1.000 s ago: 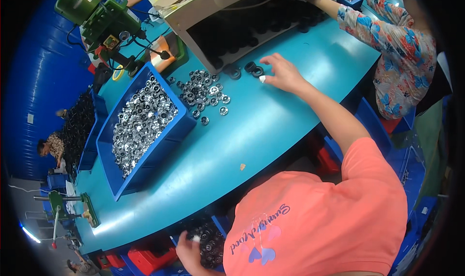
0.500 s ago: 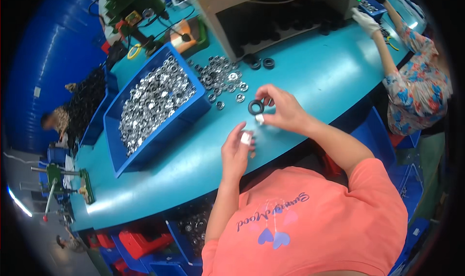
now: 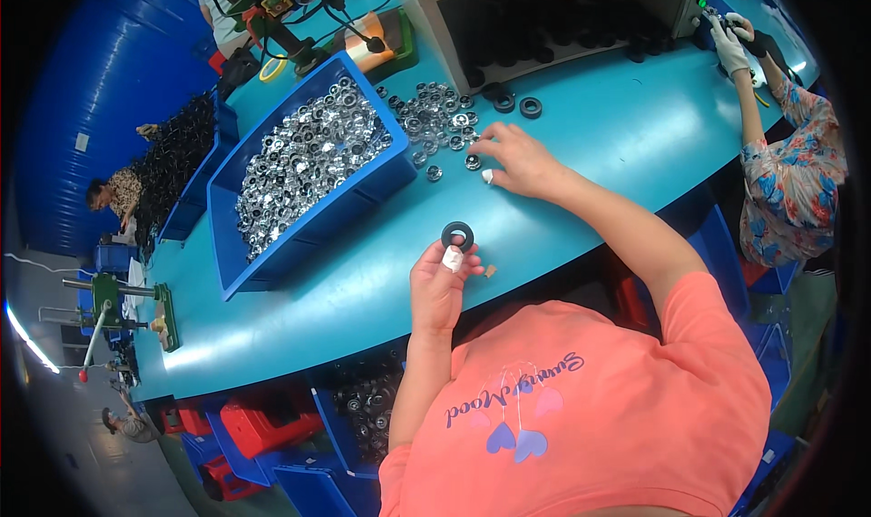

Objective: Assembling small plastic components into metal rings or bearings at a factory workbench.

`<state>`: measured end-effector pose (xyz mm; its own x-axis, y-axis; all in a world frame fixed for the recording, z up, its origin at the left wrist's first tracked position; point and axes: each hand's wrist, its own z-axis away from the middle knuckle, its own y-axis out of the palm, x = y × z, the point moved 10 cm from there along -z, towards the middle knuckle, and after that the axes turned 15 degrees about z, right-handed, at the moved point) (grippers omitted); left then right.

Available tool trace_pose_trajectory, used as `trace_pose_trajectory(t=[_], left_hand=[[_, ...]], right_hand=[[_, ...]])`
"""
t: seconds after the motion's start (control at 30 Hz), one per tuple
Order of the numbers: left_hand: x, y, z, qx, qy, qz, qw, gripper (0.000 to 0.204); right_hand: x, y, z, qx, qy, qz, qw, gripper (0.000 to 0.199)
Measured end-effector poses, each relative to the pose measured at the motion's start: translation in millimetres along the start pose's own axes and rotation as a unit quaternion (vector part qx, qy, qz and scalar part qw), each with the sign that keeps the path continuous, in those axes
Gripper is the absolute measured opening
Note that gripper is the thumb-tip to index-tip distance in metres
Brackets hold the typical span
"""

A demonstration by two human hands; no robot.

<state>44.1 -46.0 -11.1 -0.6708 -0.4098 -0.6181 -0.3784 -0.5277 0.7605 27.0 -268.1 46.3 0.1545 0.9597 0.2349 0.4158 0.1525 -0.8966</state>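
Observation:
My left hand [image 3: 437,287] is closed on a black rubber ring [image 3: 457,235], pinched upright at the fingertips above the table's near side. White tape wraps its thumb. Farther off and to the right, my right hand [image 3: 528,163] hovers low over the table, thumb and index finger apart. Close to those fingertips lies a small silver metal ring part [image 3: 473,162], with no grip on it visible. Beyond it spreads a loose pile of similar metal parts [image 3: 426,116]. Two black rings [image 3: 530,108] rest on the table past my right hand.
A blue bin [image 3: 313,231] full of metal parts stands at the left on the teal table [image 3: 599,154]. An open-fronted machine housing [image 3: 435,27] with black rings inside is at the back. A co-worker's gloved hands [image 3: 729,50] work at the far right. Green presses stand at the left.
The black ring has passed from my right hand to my left. My right hand has moved away toward the loose metal parts. The view has shifted slightly.

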Motion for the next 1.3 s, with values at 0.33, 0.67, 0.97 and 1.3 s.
trace_pose_trajectory(t=[0.33,0.67,0.97,1.3], left_hand=[[0.7,0.7,-0.3,-0.001,-0.001,-0.007,1.000,0.027],[-40.1,11.0,6.5,-0.057,0.207,-0.373,0.903,0.025],[-58.2,49.4,22.5,-0.081,0.285,-0.597,0.746,0.034],[-60.5,64.7,29.3,-0.038,0.356,-0.630,0.689,0.033]], right_hand=[[12.2,8.8,-1.1,0.030,0.017,0.019,0.999,0.037],[19.1,6.4,8.1,0.058,0.025,-0.171,0.983,0.031],[16.1,10.2,9.2,0.049,0.037,-0.219,0.974,0.028],[38.5,-2.1,13.8,0.088,0.011,-0.281,0.956,0.030]])
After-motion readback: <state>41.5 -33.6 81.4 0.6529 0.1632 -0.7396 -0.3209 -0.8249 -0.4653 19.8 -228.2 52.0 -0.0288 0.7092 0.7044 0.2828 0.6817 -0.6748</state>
